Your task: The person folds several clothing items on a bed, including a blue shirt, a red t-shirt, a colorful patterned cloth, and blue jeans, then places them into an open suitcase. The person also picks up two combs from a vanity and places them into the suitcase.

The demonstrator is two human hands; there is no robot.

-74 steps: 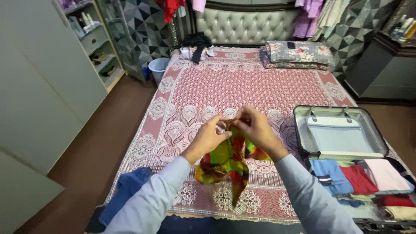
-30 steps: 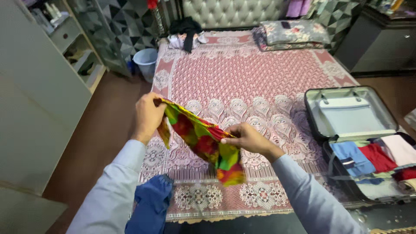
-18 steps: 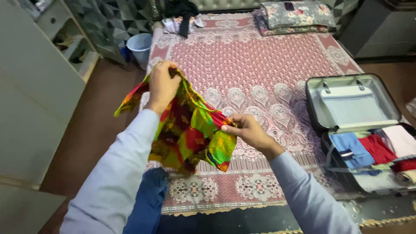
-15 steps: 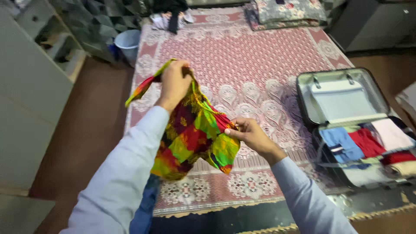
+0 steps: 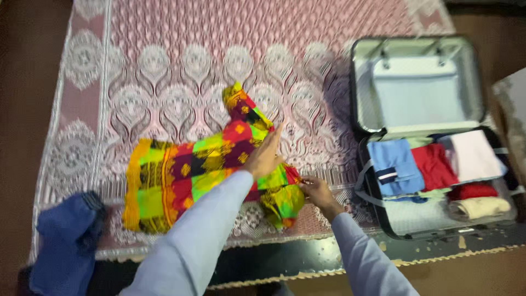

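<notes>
Bed with pink lace-pattern bedspread [image 5: 181, 71] fills most of the view. Open grey hard-shell suitcase [image 5: 422, 137] at its right edge: lid side bare, lower half packed with folded clothes [image 5: 433, 167] in blue, red, white and cream. Bright multicolour garment [image 5: 197, 175] (green, yellow, red patches) lies spread flat on the bedspread near the front edge. Blue cloth [image 5: 68, 241] bunched at the bed's front-left corner. Left hand [image 5: 266, 156] rests flat on the garment, fingers straight and close together. Right hand [image 5: 318, 192] pinches the garment's bunched right end, fingers curled.
</notes>
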